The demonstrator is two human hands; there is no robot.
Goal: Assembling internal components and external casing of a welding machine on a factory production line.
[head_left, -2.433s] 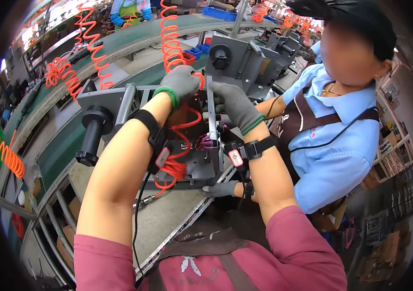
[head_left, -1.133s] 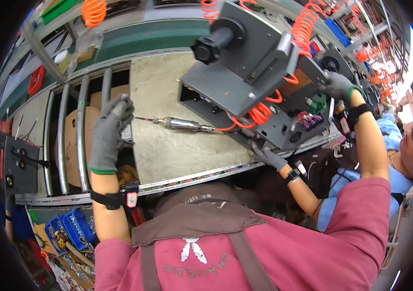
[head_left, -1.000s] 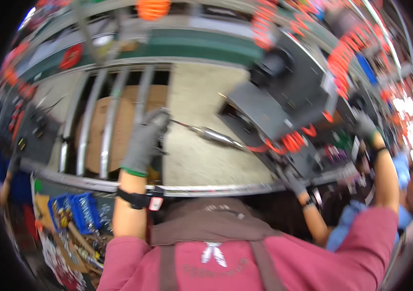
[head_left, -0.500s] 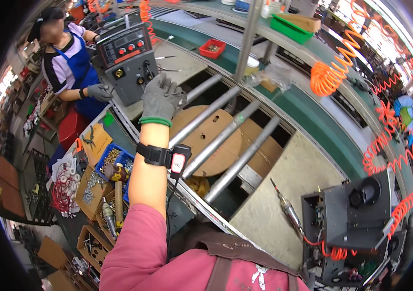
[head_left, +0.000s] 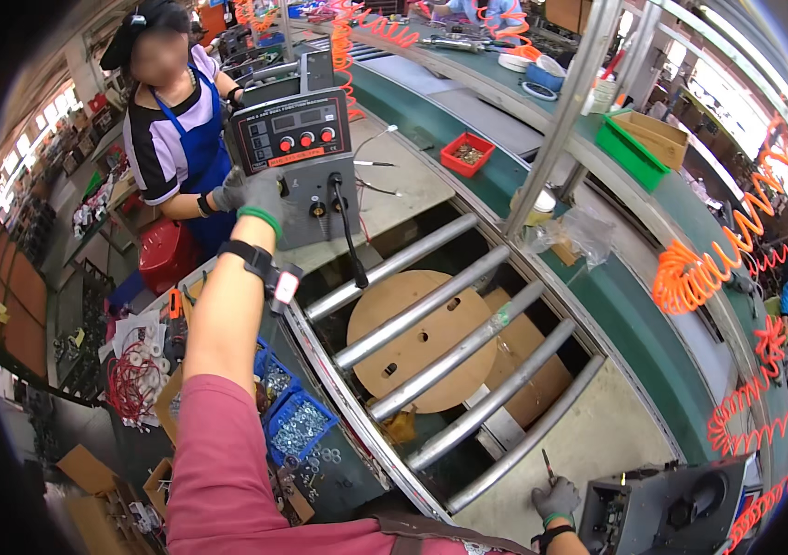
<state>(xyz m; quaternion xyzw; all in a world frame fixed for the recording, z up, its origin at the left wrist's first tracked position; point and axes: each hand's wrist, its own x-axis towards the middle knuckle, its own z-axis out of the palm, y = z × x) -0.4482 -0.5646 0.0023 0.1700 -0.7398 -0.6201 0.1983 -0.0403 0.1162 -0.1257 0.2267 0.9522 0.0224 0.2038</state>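
My left hand (head_left: 262, 196), in a grey glove with a green cuff, is against the lower left front of a dark grey welding machine (head_left: 334, 208) with red knobs. Its fingers are closed at a spot where they hide what they hold, if anything. A black lead (head_left: 348, 236) hangs from the machine's front over the rollers. At the lower right, my gloved right hand (head_left: 557, 502) is wrapped round a power screwdriver (head_left: 549, 464), its thin tip pointing away from me. Right beside that hand lies an open dark grey machine casing (head_left: 662, 504).
A co-worker in a blue apron (head_left: 192, 139) stands at the far left, a gloved hand (head_left: 226, 197) close to mine. Metal rollers (head_left: 454, 305) span a gap above a round brown board (head_left: 403, 388). Blue bins (head_left: 297, 425) hold small hardware. Orange coiled hoses (head_left: 690, 277) hang on the right.
My right hand has come from the casing's far side to the screwdriver, which lay loose on the bench. My left hand has moved left across the machine's front. The view has shifted.
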